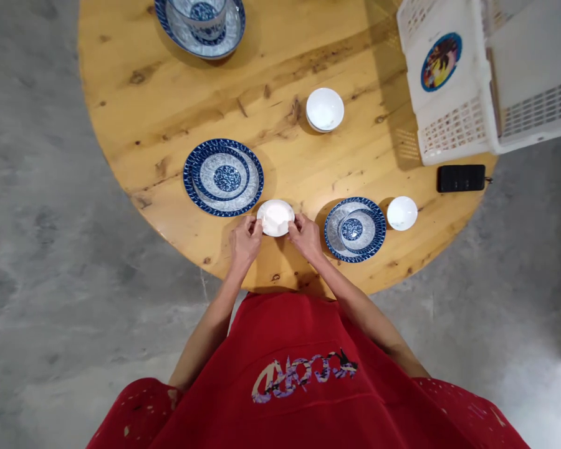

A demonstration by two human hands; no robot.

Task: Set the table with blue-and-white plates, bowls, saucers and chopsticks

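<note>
A small white dish (275, 217) sits near the front edge of the round wooden table (177, 93). My left hand (244, 241) grips its left rim with curled fingers. My right hand (305, 236) grips its right rim the same way. Just left of the dish lies a blue-and-white patterned plate (223, 177) with a smaller plate stacked on it. To the right stands another blue-and-white plate (355, 228) with a matching bowl in it.
A small white bowl (401, 212) sits right of the plate and another white bowl (325, 109) lies further back. A blue-and-white plate with a bowl (200, 25) is at the far edge. A white plastic crate (472, 81) and a black device (461, 178) occupy the right side.
</note>
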